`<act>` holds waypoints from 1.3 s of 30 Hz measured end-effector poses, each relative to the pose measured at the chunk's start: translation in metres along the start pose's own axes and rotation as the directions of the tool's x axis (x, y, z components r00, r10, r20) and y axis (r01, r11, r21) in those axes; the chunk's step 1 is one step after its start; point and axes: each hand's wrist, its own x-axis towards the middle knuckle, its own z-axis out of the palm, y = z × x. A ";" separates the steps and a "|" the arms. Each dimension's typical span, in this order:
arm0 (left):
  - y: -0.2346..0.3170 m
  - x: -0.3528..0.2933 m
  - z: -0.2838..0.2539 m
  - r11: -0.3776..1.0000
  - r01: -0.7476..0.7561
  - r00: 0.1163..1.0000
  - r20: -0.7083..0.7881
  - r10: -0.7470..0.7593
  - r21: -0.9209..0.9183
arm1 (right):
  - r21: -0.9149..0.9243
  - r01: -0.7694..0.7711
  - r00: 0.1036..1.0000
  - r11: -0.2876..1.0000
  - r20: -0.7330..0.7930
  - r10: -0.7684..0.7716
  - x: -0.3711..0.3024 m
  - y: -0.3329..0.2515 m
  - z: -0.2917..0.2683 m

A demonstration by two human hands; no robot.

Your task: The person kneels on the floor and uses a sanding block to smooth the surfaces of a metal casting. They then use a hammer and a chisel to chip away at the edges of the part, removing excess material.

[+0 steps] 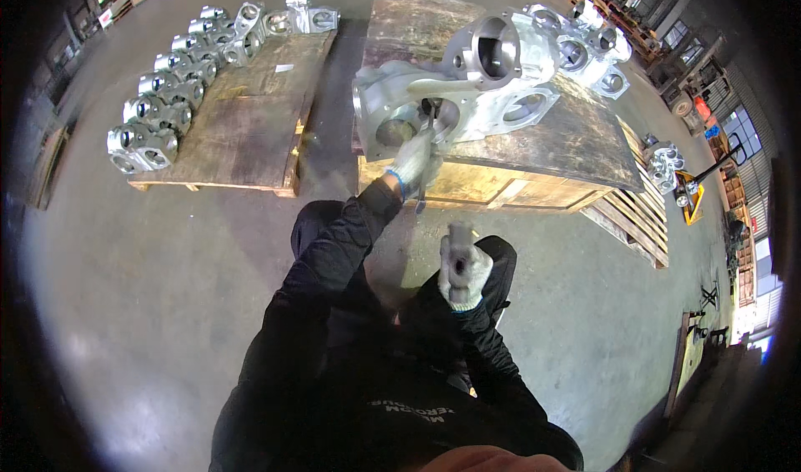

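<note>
My left hand (410, 165), in a white knit glove, is closed around a thin metal chisel (422, 200). The chisel's upper end reaches the opening of a large silver metal casting (476, 109), which has several round bores and flanges. That casting rests on a wooden crate top (567, 134) in front of me. Above my right knee, my right hand (474, 273), also gloved, grips a hammer (458, 259). Its grey head is blurred, and most of the handle is hidden. The hammer is apart from the chisel.
More castings (584, 50) stand at the crate's far right. A low wooden platform (250, 121) on the left carries rows of similar castings (171, 80). Right of the crate are a slatted pallet (634, 213) and a yellow pallet jack (692, 198). Concrete floor (209, 263) lies around.
</note>
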 end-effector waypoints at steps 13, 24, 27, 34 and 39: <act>0.013 -0.003 -0.001 0.980 0.151 0.985 0.099 -0.139 -0.129 | 0.029 -0.034 0.985 0.999 0.169 0.029 0.022 -0.019 0.003; 0.011 0.014 -0.001 0.986 0.104 0.994 0.045 -0.098 -0.133 | -0.175 0.023 0.998 0.984 0.063 -0.012 0.034 -0.030 0.008; 0.014 0.014 0.000 0.990 0.101 0.995 0.026 -0.099 -0.094 | 0.150 0.413 0.908 0.898 0.001 -0.418 0.030 -0.028 -0.003; -0.004 -0.007 0.009 0.991 0.087 0.995 -0.035 -0.090 -0.097 | -0.005 0.080 0.982 0.997 0.169 -0.078 0.006 -0.029 -0.017; -0.043 -0.019 0.022 0.935 0.065 0.988 0.153 -0.012 -0.349 | 0.039 -0.192 0.975 0.981 0.121 0.187 -0.013 -0.018 -0.028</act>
